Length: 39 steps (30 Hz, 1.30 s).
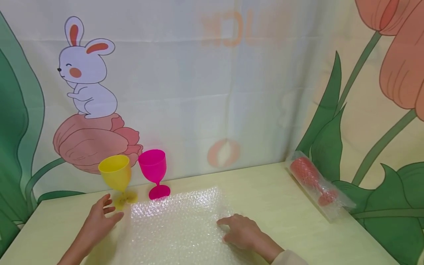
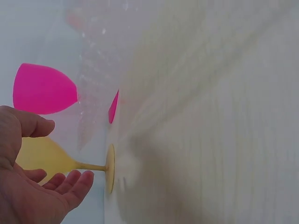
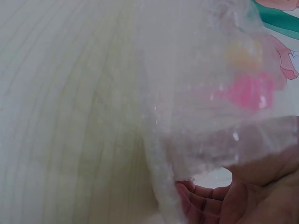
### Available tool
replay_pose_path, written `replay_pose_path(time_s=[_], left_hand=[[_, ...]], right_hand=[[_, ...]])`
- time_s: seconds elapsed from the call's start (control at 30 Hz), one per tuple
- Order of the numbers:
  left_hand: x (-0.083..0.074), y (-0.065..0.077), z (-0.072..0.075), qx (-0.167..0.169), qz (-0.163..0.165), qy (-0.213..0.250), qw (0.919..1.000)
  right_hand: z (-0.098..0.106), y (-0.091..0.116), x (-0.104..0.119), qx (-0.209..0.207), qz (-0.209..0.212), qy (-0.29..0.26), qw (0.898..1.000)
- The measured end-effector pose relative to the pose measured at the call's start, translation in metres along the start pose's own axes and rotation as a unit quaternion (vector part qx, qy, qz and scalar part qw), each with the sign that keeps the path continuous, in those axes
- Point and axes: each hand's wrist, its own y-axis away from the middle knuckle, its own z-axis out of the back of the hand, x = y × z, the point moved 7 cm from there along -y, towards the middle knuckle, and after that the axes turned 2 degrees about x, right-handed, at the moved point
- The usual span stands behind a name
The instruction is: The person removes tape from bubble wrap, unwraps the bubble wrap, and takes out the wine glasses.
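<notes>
- Here, the right grip has its fingers curled, pinching the right edge of the bubble wrap.
- The left grip is loosely spread, holding nothing, near the yellow cup.
- The bubble wrap spreads between them, before the pink cup.
- Both cups stand upright on the bench.
- Right: a wrapped red cup, lying.

Bubble wrap: on the table, between your left hand and right hand
Left goblet, right goblet: side by side, behind it
Wrapped goblet: off to your right
</notes>
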Motion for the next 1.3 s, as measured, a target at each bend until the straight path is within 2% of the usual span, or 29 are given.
replay_pose_path(time_s=[0.4,0.73,1.07,1.3], left_hand=[[-0.024,0.024,-0.018,0.0,-0.043,-0.046,0.998],[-0.039,0.042,-0.03,-0.001,-0.072,-0.11,0.9913],[-0.053,0.057,-0.053,0.03,-0.078,-0.131,0.9878],[-0.051,0.063,-0.071,0.059,-0.082,-0.158,0.9822]], right_hand=[[0.001,0.001,0.0,-0.008,0.002,0.005,1.0],[0.001,0.001,0.0,-0.005,-0.002,-0.005,1.0],[-0.001,0.0,-0.002,-0.007,-0.01,-0.008,1.0],[0.001,0.001,-0.001,-0.01,-0.009,-0.001,1.0]])
